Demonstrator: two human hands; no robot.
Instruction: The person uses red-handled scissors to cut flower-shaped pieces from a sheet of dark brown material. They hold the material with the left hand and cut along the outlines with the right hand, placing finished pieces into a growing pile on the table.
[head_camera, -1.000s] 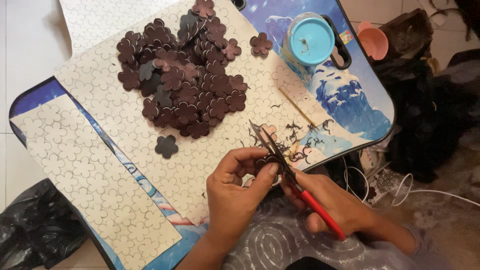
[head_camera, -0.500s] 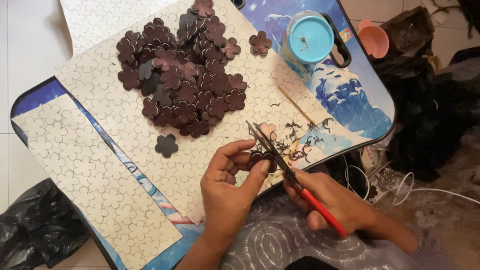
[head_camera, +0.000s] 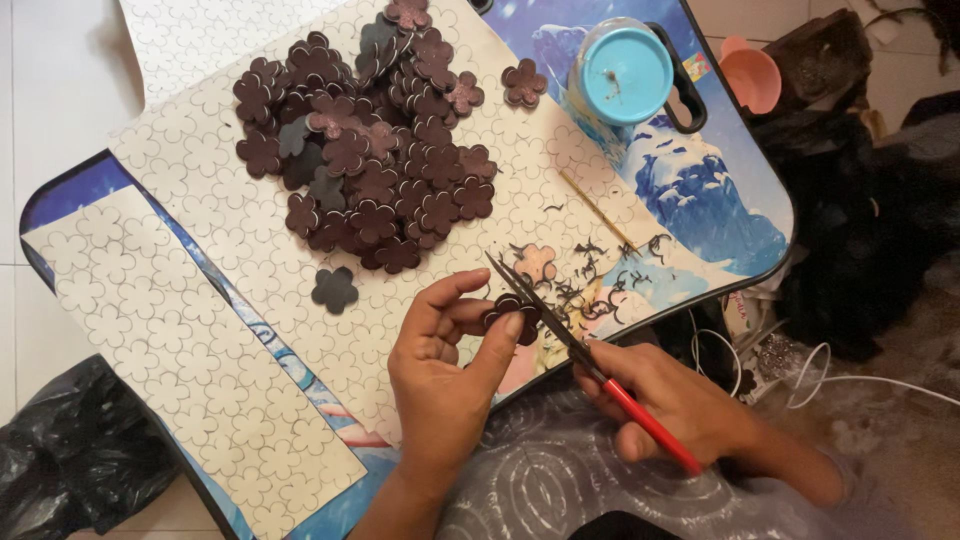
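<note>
Head view: the left hand (head_camera: 440, 370) is pinching a dark flower cutout (head_camera: 508, 312) between its fingers (head_camera: 500, 345), lifting it just above the bench (head_camera: 700, 200) so the blades can reach its edge. The right hand (head_camera: 680, 405) is closed on the red-handled scissors (head_camera: 590, 365), blades apart. Finished flowers (head_camera: 370, 150) are lying heaped nearby.

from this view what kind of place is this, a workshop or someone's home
Most likely a home craft spot on the floor rather than a workshop: a small printed lap table sits on pale floor tiles, with a pile of dark cut-out flowers, and a black bag lying beside it.
</note>
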